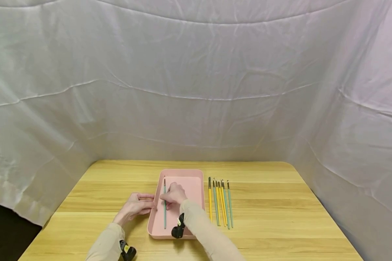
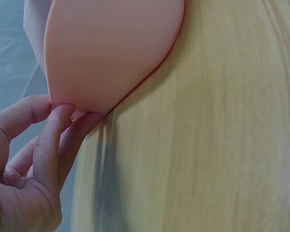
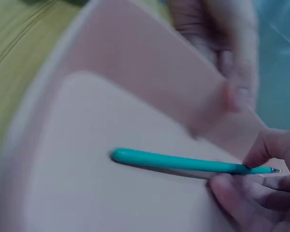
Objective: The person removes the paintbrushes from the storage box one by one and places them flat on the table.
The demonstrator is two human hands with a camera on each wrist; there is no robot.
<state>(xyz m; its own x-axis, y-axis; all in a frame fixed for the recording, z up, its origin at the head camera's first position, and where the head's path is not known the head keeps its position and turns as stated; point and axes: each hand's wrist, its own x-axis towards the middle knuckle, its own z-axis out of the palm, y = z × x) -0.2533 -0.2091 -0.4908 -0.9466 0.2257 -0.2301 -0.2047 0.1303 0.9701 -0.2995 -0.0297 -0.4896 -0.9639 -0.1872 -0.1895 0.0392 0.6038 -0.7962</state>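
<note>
A pink tray [image 1: 192, 195] rests on the wooden table. My left hand [image 1: 135, 207] holds its left wall, with fingertips against the outside [image 2: 82, 121] and a digit at the rim. Inside the tray my right hand [image 1: 174, 194] pinches a turquoise-handled paintbrush [image 1: 164, 216] between thumb and fingers. The brush lies lengthwise near the left wall, its dark bristles toward the far end. In the right wrist view, the rounded handle end [image 3: 130, 155] is close to the tray floor, and the fingers grip the handle near the ferrule. The bristles are hidden there.
Right of the tray, several paintbrushes [image 1: 223, 204] with yellow and turquoise handles lie side by side on the table [image 1: 274, 210], bristles pointing away. A grey curtain [image 1: 196, 119] hangs behind the table and along both sides.
</note>
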